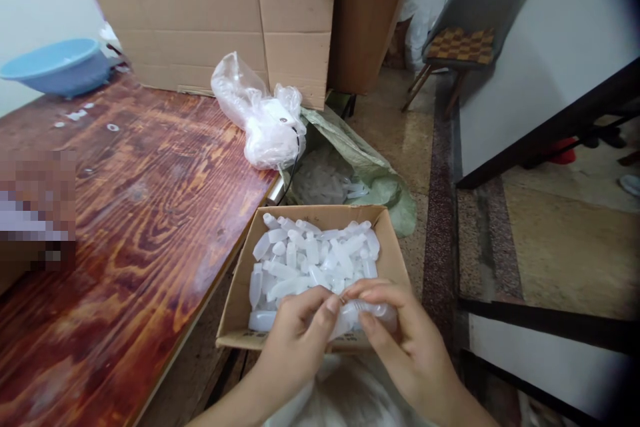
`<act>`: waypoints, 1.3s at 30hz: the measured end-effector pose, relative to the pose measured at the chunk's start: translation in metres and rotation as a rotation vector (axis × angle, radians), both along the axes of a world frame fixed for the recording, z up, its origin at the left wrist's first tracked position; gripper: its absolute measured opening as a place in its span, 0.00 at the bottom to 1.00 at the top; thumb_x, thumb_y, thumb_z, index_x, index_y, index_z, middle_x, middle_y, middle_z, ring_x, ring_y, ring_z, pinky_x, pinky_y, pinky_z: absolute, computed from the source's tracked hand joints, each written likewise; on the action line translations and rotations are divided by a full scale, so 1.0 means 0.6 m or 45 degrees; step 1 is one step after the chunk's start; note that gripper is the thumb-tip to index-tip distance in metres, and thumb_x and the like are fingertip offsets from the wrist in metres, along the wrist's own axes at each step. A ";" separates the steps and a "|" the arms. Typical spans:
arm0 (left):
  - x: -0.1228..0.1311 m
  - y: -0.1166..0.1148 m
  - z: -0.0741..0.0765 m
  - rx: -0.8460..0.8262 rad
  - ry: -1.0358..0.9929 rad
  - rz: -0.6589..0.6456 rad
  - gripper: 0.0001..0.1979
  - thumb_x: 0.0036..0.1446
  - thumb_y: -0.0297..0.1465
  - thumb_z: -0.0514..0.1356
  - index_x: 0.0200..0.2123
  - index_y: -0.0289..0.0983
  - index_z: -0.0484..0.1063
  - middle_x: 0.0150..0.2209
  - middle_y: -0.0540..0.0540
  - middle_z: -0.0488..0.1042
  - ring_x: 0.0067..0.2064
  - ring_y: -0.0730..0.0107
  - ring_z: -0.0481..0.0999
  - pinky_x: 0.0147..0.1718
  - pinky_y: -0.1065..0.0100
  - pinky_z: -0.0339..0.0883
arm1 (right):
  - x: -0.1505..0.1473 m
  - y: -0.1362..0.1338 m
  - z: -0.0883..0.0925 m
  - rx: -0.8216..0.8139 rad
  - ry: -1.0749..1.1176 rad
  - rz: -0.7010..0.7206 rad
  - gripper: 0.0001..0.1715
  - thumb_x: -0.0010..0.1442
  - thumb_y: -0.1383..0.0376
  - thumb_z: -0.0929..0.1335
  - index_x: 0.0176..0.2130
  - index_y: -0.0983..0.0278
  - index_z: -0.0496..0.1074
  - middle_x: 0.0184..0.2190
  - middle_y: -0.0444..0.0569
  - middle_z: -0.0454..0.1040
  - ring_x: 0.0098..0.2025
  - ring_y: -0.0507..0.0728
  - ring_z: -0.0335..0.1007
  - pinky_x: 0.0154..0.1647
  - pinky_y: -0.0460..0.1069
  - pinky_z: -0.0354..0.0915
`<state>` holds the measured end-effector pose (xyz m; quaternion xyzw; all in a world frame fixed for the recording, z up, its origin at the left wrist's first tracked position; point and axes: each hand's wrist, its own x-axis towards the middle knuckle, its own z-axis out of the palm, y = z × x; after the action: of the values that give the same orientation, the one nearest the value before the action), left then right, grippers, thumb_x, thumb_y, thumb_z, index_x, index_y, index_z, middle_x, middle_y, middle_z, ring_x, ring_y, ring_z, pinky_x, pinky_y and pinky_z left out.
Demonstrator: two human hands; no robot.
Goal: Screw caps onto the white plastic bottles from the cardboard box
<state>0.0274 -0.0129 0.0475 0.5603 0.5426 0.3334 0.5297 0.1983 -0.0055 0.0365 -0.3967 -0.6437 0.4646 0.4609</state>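
Both hands meet over the near edge of a cardboard box [233, 310] filled with translucent white plastic bottles [310, 247]. My right hand [400, 327] is curled around one such translucent bottle [367, 313], which lies sideways between thumb and fingers. At the bottle's left end, my left hand [310, 323] has thumb and forefinger pressed together in a pinch. Whatever sits between those fingertips is too small to make out.
A reddish wooden table [125, 213] fills the left, holding a blue basin [60, 67] and a clear plastic bag [265, 127] with a cable. Beyond the box, a green sack [385, 180] holds more plastic pieces. Large cardboard [200, 7] stands behind; a grey chair [485, 7] is farther back.
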 end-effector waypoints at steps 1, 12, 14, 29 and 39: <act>-0.001 -0.001 0.000 -0.019 0.005 -0.003 0.20 0.67 0.41 0.48 0.25 0.37 0.61 0.18 0.55 0.58 0.20 0.76 0.60 0.21 0.73 0.53 | 0.007 0.001 0.001 0.115 -0.090 0.063 0.15 0.65 0.72 0.64 0.49 0.56 0.65 0.45 0.47 0.74 0.51 0.55 0.72 0.52 0.51 0.69; -0.005 -0.006 0.004 1.104 0.665 -0.294 0.11 0.60 0.23 0.52 0.24 0.36 0.65 0.20 0.50 0.64 0.22 0.72 0.59 0.23 0.67 0.51 | 0.004 0.001 0.000 0.309 -0.623 -0.107 0.10 0.66 0.66 0.63 0.48 0.59 0.64 0.34 0.46 0.78 0.32 0.55 0.79 0.31 0.47 0.74; -0.005 -0.005 -0.001 0.957 0.571 -0.273 0.12 0.61 0.26 0.52 0.23 0.37 0.63 0.19 0.51 0.62 0.21 0.73 0.58 0.23 0.68 0.50 | 0.003 0.004 0.004 0.337 -0.649 -0.132 0.09 0.66 0.67 0.63 0.47 0.59 0.65 0.32 0.46 0.78 0.30 0.55 0.78 0.28 0.47 0.74; -0.002 -0.001 0.002 1.243 0.641 -0.326 0.09 0.63 0.26 0.51 0.32 0.34 0.68 0.21 0.50 0.65 0.22 0.70 0.62 0.21 0.67 0.51 | -0.009 0.042 0.017 -0.345 -0.418 0.179 0.08 0.69 0.62 0.60 0.40 0.59 0.67 0.25 0.40 0.69 0.24 0.51 0.68 0.21 0.44 0.65; -0.028 0.009 0.008 0.788 0.212 -0.260 0.14 0.62 0.23 0.51 0.23 0.39 0.55 0.18 0.56 0.53 0.19 0.78 0.55 0.20 0.69 0.47 | 0.052 0.037 0.028 0.509 -0.519 0.271 0.14 0.66 0.66 0.60 0.50 0.55 0.65 0.25 0.41 0.67 0.24 0.53 0.65 0.25 0.46 0.61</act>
<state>0.0106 -0.0072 0.0525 0.7713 0.3982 0.3806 0.3188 0.2293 0.0164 0.0531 -0.3135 -0.8395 0.2853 0.3399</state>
